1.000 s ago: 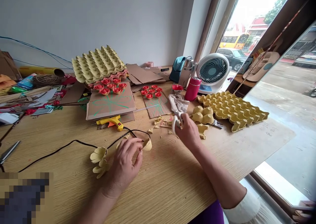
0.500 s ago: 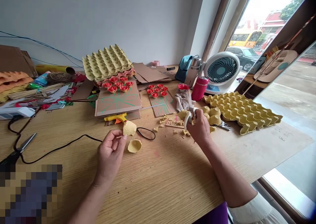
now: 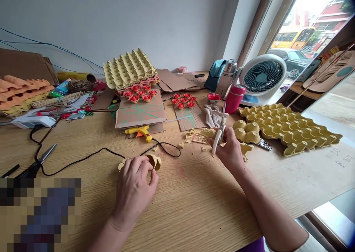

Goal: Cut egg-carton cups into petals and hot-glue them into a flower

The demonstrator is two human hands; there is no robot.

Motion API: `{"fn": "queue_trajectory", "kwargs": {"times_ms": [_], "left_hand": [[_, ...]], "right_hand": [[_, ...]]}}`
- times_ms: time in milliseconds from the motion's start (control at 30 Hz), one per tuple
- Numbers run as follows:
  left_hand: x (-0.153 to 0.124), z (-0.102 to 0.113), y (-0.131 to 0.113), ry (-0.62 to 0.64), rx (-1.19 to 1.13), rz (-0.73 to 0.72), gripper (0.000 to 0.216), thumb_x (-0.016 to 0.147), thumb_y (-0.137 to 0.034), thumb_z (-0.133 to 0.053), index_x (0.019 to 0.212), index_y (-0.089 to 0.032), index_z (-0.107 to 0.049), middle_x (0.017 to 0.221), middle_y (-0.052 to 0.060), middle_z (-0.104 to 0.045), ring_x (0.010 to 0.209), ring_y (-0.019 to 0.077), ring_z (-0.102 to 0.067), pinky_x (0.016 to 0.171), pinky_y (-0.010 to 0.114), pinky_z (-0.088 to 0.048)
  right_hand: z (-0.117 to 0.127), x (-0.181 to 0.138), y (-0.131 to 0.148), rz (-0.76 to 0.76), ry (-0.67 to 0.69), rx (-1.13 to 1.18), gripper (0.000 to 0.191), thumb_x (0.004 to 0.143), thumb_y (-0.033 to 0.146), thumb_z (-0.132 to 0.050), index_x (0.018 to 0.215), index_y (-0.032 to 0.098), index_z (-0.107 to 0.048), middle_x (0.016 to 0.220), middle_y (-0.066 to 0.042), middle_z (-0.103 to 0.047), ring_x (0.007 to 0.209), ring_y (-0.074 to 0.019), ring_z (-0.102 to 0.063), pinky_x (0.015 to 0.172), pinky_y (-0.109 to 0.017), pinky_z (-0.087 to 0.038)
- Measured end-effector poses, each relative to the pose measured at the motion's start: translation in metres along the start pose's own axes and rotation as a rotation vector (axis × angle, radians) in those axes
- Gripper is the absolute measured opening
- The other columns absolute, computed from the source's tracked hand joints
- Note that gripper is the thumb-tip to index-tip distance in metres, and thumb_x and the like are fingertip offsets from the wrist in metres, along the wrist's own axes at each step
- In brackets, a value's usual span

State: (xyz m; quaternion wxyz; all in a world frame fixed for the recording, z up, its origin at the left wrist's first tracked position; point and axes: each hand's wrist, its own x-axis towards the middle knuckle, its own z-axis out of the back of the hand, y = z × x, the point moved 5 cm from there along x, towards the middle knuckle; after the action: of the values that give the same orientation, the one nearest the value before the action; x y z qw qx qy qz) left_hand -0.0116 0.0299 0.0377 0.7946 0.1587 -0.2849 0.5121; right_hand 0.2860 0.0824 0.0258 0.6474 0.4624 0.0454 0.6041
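Observation:
My left hand (image 3: pixel 135 183) is low over the near side of the table, its fingers curled at the rim of a yellow egg-carton cup (image 3: pixel 157 162). Part of another yellow pulp piece (image 3: pixel 121 164) shows behind its knuckles; the rest is hidden. My right hand (image 3: pixel 229 146) is closed round white-handled scissors (image 3: pixel 217 141), blades pointing up. Just beyond the left hand lies a yellow glue gun (image 3: pixel 140 131) with a black cord. Beside the right hand sit torn carton scraps (image 3: pixel 203 138) and a cluster of uncut cups (image 3: pixel 246 131).
Red paper-pulp flowers (image 3: pixel 140 93) rest on cardboard (image 3: pixel 141 113) marked with green lines. A yellow egg tray (image 3: pixel 288 130), pink bottle (image 3: pixel 235 99) and fan (image 3: pixel 262 78) stand at right. Black scissors (image 3: pixel 44 159) and a power strip (image 3: pixel 34 121) lie at left.
My left hand has lowered to the table, bringing the cup it held down to where the other cup lay. The right hand still holds the scissors. The view has shifted left.

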Motion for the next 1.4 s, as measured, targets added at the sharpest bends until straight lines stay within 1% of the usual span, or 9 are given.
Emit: {"fn": "queue_trajectory", "kwargs": {"times_ms": [433, 600, 733, 800, 900, 967, 1067, 1200, 1400], "left_hand": [[0.007, -0.028, -0.001, 0.148, 0.016, -0.042, 0.008, 0.093, -0.013, -0.057, 0.090, -0.019, -0.062, 0.119, 0.013, -0.065, 0.110, 0.0335, -0.059, 0.089, 0.049, -0.051], [0.012, -0.023, -0.011, 0.085, -0.071, -0.081, 0.019, 0.092, -0.014, -0.058, 0.110, -0.019, -0.060, 0.123, 0.015, -0.062, 0.116, 0.0339, -0.058, 0.097, 0.051, -0.050], [0.015, -0.025, -0.036, 0.072, -0.375, -0.120, 0.034, 0.094, -0.012, -0.055, 0.126, -0.022, -0.052, 0.122, 0.013, -0.063, 0.116, 0.0284, -0.061, 0.101, 0.047, -0.051], [0.016, -0.030, -0.046, 0.085, -0.551, -0.056, 0.045, 0.094, -0.014, -0.057, 0.136, -0.022, -0.044, 0.126, 0.014, -0.062, 0.119, 0.0276, -0.062, 0.099, 0.044, -0.053], [0.015, -0.041, -0.055, 0.125, -0.740, 0.068, 0.067, 0.090, -0.021, -0.067, 0.147, -0.024, -0.033, 0.138, 0.016, -0.057, 0.117, 0.0272, -0.064, 0.087, 0.037, -0.059], [0.014, -0.044, -0.058, 0.124, -0.804, 0.084, 0.072, 0.087, -0.024, -0.071, 0.148, -0.025, -0.032, 0.142, 0.016, -0.056, 0.124, 0.0295, -0.061, 0.094, 0.040, -0.057], [0.013, -0.047, -0.060, 0.140, -0.860, 0.061, 0.064, 0.087, -0.021, -0.072, 0.143, -0.026, -0.040, 0.137, 0.014, -0.060, 0.128, 0.0297, -0.058, 0.107, 0.044, -0.050], [0.010, -0.052, -0.056, 0.119, -0.870, 0.073, 0.051, 0.088, -0.023, -0.072, 0.133, -0.026, -0.048, 0.125, 0.012, -0.063, 0.120, 0.0278, -0.061, 0.104, 0.044, -0.050], [0.008, -0.060, -0.050, 0.124, -0.900, 0.177, 0.040, 0.087, -0.028, -0.074, 0.121, -0.025, -0.054, 0.114, 0.008, -0.066, 0.098, 0.0226, -0.067, 0.079, 0.034, -0.055]], "right_hand": [[-0.003, -0.004, 0.007, -0.022, 0.095, 0.160, 0.038, 0.080, 0.046, -0.074, 0.105, 0.023, -0.055, 0.076, 0.003, -0.051, 0.068, -0.0169, -0.048, 0.066, -0.030, -0.042], [-0.020, -0.009, 0.009, -0.200, 0.278, 0.620, 0.042, 0.079, 0.056, -0.073, 0.096, 0.024, -0.052, 0.079, 0.003, -0.050, 0.068, -0.0157, -0.049, 0.061, -0.028, -0.044], [-0.039, -0.023, 0.017, -0.387, 0.456, 0.934, 0.041, 0.079, 0.057, -0.073, 0.093, 0.024, -0.053, 0.080, 0.001, -0.052, 0.070, -0.0171, -0.050, 0.062, -0.030, -0.045], [-0.045, -0.031, 0.025, -0.427, 0.550, 1.007, 0.041, 0.078, 0.058, -0.073, 0.092, 0.024, -0.054, 0.081, -0.001, -0.054, 0.071, -0.0180, -0.052, 0.063, -0.031, -0.047], [-0.052, -0.043, 0.034, -0.456, 0.667, 1.043, 0.042, 0.076, 0.059, -0.074, 0.088, 0.023, -0.056, 0.080, -0.002, -0.055, 0.070, -0.0177, -0.053, 0.061, -0.030, -0.047], [-0.056, -0.049, 0.037, -0.477, 0.714, 1.056, 0.042, 0.075, 0.060, -0.075, 0.088, 0.023, -0.059, 0.081, -0.002, -0.057, 0.069, -0.0168, -0.053, 0.059, -0.028, -0.047], [-0.061, -0.055, 0.036, -0.494, 0.750, 1.052, 0.043, 0.075, 0.059, -0.076, 0.091, 0.022, -0.062, 0.086, -0.003, -0.060, 0.070, -0.0158, -0.054, 0.058, -0.026, -0.046], [-0.060, -0.055, 0.033, -0.457, 0.727, 0.965, 0.042, 0.075, 0.056, -0.079, 0.092, 0.021, -0.063, 0.079, 0.000, -0.056, 0.066, -0.0136, -0.049, 0.056, -0.024, -0.044], [-0.053, -0.054, 0.044, -0.326, 0.805, 0.835, 0.052, 0.064, 0.052, -0.088, 0.090, 0.022, -0.055, 0.077, 0.003, -0.053, 0.067, -0.0137, -0.050, 0.057, -0.025, -0.046]]}}
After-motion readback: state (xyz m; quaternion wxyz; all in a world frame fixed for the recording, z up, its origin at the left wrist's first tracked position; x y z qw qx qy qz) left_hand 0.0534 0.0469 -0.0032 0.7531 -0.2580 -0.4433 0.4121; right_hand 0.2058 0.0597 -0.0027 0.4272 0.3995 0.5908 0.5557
